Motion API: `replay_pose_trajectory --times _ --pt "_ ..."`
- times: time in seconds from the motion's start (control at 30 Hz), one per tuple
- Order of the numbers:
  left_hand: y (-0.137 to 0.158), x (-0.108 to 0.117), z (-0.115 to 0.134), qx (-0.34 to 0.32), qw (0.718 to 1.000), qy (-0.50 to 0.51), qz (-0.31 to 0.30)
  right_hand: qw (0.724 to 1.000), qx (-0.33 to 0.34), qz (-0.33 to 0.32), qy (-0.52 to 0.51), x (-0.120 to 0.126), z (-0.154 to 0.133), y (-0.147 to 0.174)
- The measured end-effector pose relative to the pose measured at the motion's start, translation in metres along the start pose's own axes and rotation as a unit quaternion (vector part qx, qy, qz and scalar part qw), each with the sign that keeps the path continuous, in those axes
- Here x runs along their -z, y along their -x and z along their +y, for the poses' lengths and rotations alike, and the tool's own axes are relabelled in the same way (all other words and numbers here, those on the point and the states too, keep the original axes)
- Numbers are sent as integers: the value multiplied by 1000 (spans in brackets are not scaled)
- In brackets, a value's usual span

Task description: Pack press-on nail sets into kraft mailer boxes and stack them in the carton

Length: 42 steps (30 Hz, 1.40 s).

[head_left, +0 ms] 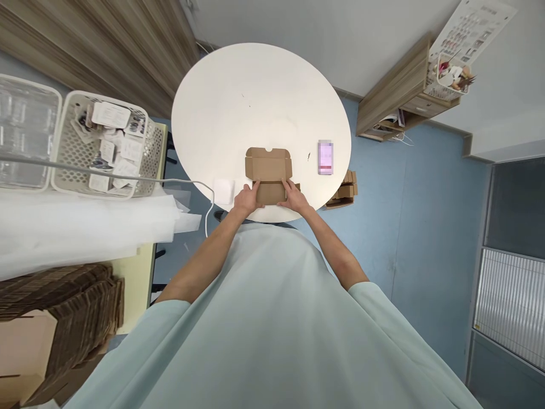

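A small brown cardboard box lies near the front edge of the round white table, its notched lid folded back away from me. My left hand grips the box's left side, thumb toward the inside. On the opposite side, my right hand holds the right wall in the same way, and a cardboard flap sticks out beside it. Just left of my left hand sits a white square item. A phone-like item with a pink-lilac screen lies to the right.
At left stand a white basket of small packets, a clear plastic bin, white wrapping sheets and stacked flat cardboard. A white cable crosses toward the table. Right of it, a carton of folded boxes rests low down.
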<state>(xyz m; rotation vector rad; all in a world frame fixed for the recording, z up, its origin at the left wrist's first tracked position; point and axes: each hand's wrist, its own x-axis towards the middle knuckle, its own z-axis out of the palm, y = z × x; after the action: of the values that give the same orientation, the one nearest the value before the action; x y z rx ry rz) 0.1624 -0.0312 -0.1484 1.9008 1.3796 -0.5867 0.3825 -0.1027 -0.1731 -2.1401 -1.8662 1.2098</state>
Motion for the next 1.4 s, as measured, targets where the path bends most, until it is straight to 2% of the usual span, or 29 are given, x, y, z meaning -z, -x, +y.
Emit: replay_pose_trajectory --times 0.1,0.17,0.27,0.33,0.43,0.53,0.87,1.2,1.4 --pt "1 1 1 -2 1000 -4 -3 1000 9 18 -14 2 3 6" --pt "2 1 1 -3 1000 -5 -3 998 5 62 -32 4 8 13" --pt "4 2 1 -4 1000 -3 0 982 -67 167 -60 7 22 27" --pt "4 2 1 -5 1000 -1 1 970 -135 189 -76 8 33 35" --pt "5 2 1 -5 1000 -2 2 966 -196 134 -102 6 43 41" --pt "5 1 1 -4 1000 -2 2 964 -210 114 -121 2 40 42" --pt "3 -5 -2 -8 1000 14 5 975 -180 89 -97 9 15 44" --pt "8 -6 -1 -12 1000 19 3 978 -131 78 -141 4 0 35" --pt "7 -4 -1 -15 1000 9 2 979 -151 72 -114 5 -1 17"
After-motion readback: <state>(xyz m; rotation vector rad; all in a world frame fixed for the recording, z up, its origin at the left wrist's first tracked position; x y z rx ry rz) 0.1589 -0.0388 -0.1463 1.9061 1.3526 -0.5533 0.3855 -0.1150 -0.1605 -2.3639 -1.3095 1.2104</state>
